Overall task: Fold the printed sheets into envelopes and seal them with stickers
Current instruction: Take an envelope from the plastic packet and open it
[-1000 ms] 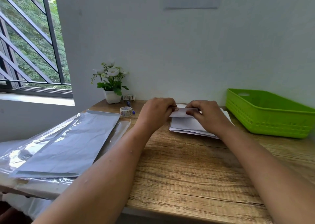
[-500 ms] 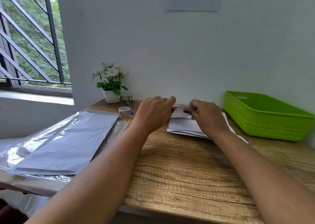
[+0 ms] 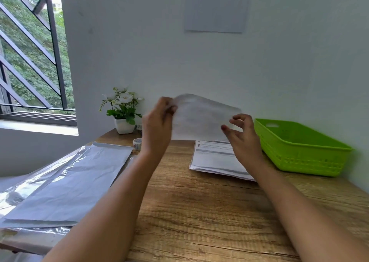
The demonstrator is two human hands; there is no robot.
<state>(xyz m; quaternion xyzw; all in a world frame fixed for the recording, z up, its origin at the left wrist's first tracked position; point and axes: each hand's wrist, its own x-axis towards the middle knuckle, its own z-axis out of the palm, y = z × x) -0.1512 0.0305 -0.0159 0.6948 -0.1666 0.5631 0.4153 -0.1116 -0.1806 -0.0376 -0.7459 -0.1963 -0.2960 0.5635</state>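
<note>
From the head view, one printed sheet is held in the air over the far edge of the bench, blurred, just above the stack of printed sheets that lies flat toward the far right. The left hand pinches the sheet's upper left corner between thumb and fingers. The right hand is at the sheet's lower right edge with its fingers bent and spread; I cannot tell whether it grips the paper or only nears it.

I take this as the start of one fold: a sheet off the stack, no crease in it yet. Next it wants both hands on it, edges lined up squarely, then pressing flat on bare wood near the front edge.

A small roll of tape sits near the far left, beside a potted white flower. A green basket fills the far right corner. Grey sheets in clear plastic overhang the left edge. A barred window opens on the left; a pale sheet hangs on the wall.
</note>
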